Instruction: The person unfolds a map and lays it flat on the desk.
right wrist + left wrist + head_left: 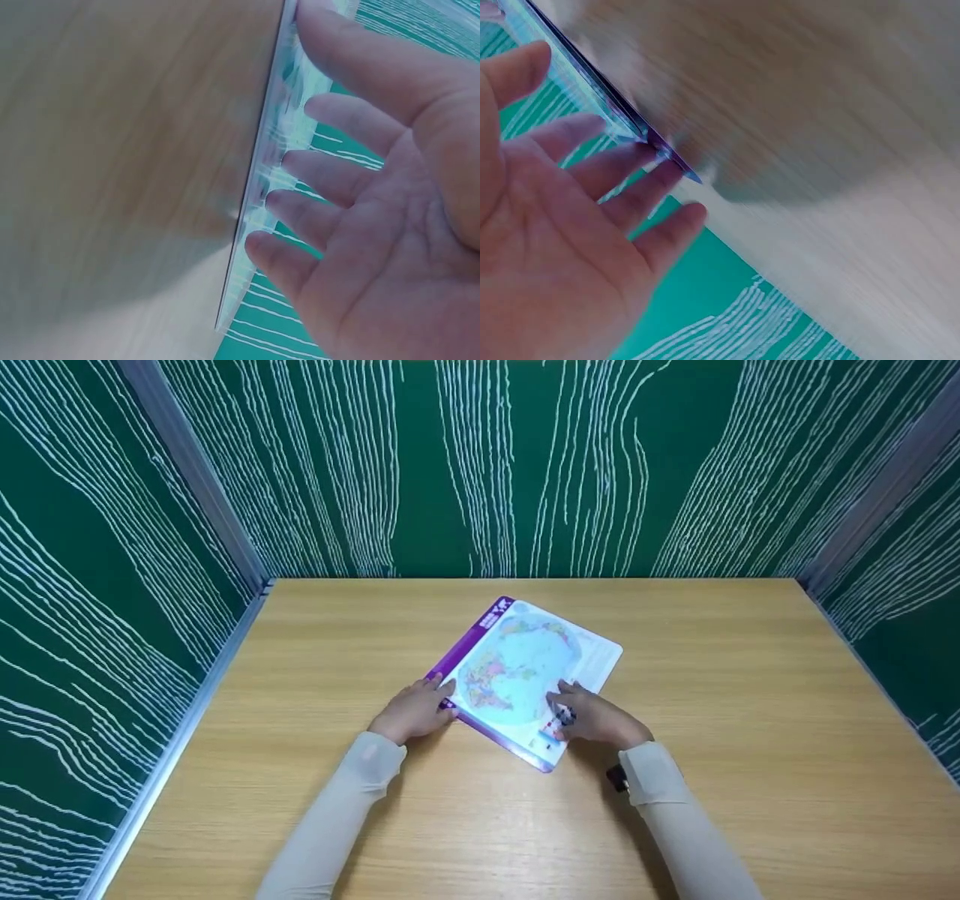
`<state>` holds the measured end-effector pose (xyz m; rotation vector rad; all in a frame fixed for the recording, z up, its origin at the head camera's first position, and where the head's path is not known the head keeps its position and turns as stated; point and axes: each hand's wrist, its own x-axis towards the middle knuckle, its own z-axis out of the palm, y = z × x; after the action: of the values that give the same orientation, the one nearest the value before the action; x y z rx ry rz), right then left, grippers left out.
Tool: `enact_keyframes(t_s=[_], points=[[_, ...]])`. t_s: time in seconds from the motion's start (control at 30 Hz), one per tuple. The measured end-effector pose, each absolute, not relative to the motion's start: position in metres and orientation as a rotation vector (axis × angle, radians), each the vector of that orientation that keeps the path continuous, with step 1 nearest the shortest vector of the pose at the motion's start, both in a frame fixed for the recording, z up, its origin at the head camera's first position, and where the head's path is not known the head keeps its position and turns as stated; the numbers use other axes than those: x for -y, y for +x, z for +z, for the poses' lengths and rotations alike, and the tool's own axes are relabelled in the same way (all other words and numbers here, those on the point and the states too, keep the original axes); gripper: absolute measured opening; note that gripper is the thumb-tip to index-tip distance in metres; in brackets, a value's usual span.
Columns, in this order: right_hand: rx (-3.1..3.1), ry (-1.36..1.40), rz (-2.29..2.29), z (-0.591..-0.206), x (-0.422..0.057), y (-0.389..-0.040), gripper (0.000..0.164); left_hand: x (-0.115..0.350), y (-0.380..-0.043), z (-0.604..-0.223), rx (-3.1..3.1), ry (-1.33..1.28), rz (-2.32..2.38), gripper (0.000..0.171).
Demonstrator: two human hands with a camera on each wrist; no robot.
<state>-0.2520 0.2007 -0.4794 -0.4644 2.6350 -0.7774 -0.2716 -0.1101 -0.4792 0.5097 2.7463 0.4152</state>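
A thin map sheet (525,660) with a purple border and a coloured world map lies turned at an angle on the wooden table. At its left corner is my left hand (418,709), fingers spread and touching the purple edge. My right hand (596,716) rests over the lower right side, covering part of the print. In the left wrist view the sheet (622,112) shows almost edge-on, with the left fingertips against it. The right wrist view shows the right hand (390,217) with its fingers extended along the sheet's face (289,97).
The wooden table (262,750) spreads around the sheet on all sides. Green panels (416,472) with white wavy lines stand at the back and both sides, joined by grey metal posts (191,465). A small black object (617,778) sits at the right cuff.
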Motion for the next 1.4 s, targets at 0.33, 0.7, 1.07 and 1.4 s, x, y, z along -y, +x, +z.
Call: enact_keyframes(t_s=[0.33, 0.7, 1.07, 1.4], points=[[-2.689, -0.380, -0.753, -0.476, -0.194, -0.241, 0.071, 0.125, -0.285, -0.478, -2.740, 0.597, 0.566, 0.059], [-2.675, -0.395, -0.800, -0.476, -0.185, -0.229, 0.070, 0.130, -0.301, -0.484, -2.732, 0.491, 0.606, 0.061], [-2.690, -0.506, -0.763, -0.478, -0.174, -0.219, 0.069, 0.128, -0.312, -0.486, -2.719, 0.510, 0.606, 0.057], [-2.744, -0.578, -0.598, -0.480, -0.167, -0.214, 0.062, 0.126, -0.311, -0.484, -2.651, 0.476, 0.569, 0.056]])
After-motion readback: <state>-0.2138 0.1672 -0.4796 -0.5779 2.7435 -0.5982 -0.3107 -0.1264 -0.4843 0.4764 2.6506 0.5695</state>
